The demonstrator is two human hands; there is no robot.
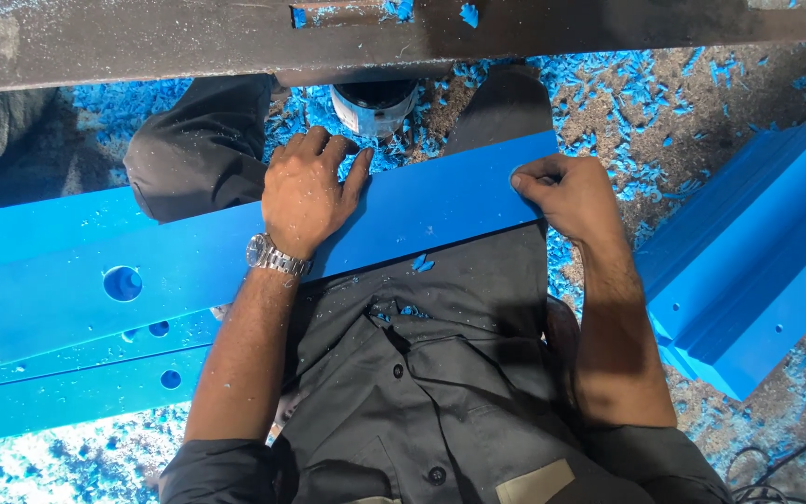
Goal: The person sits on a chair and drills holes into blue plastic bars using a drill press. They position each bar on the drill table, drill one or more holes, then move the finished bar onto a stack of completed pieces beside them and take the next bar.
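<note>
A long blue plastic board [422, 210] lies across my lap, tilted up to the right, with a round hole [122, 283] near its left end. My left hand [305, 191], with a metal wristwatch [275, 257] on the wrist, lies flat on the board's middle, fingers spread over its far edge. My right hand [566, 194] pinches the board's right end between thumb and curled fingers. I wear a dark grey shirt and trousers.
More blue boards [67, 383] with small holes lie stacked at the left under the held one. A thick blue block [748, 261] rests at the right. Blue shavings [627, 93] litter the floor. A dark beam [188, 42] spans the top, a round metal part [373, 105] below it.
</note>
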